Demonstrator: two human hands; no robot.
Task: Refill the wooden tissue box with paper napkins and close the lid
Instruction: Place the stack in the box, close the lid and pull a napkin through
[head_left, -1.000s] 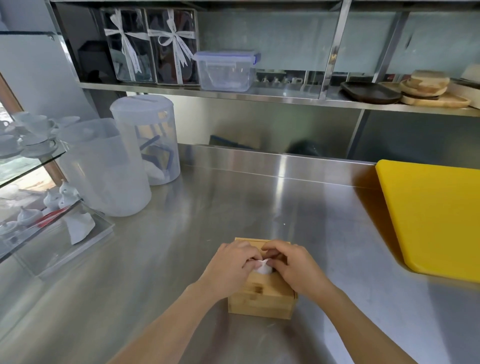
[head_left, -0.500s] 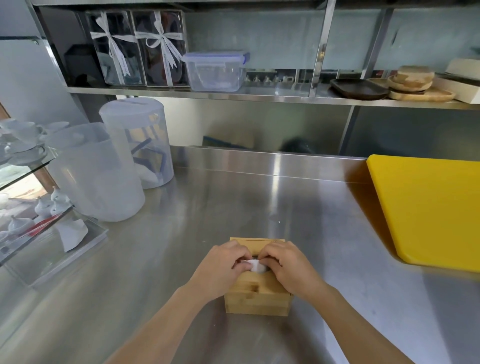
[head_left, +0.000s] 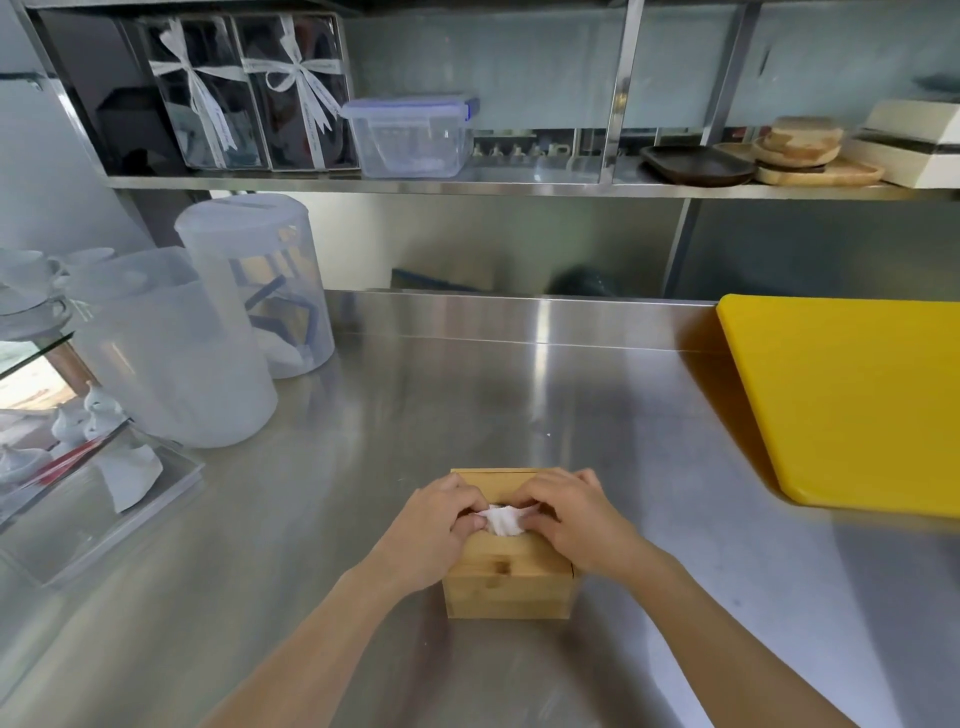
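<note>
While both hands' fingers (head_left: 470, 512) still pinch the napkin (head_left: 503, 521), more white shows above the box (head_left: 506, 584)

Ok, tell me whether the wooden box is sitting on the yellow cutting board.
No. The wooden box sits on the bare steel counter, well apart from the yellow cutting board at the right.

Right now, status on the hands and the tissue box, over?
Left hand and right hand both pinching the white napkin at the lid slot. Wooden tissue box lid down. Nothing in the way.
</note>
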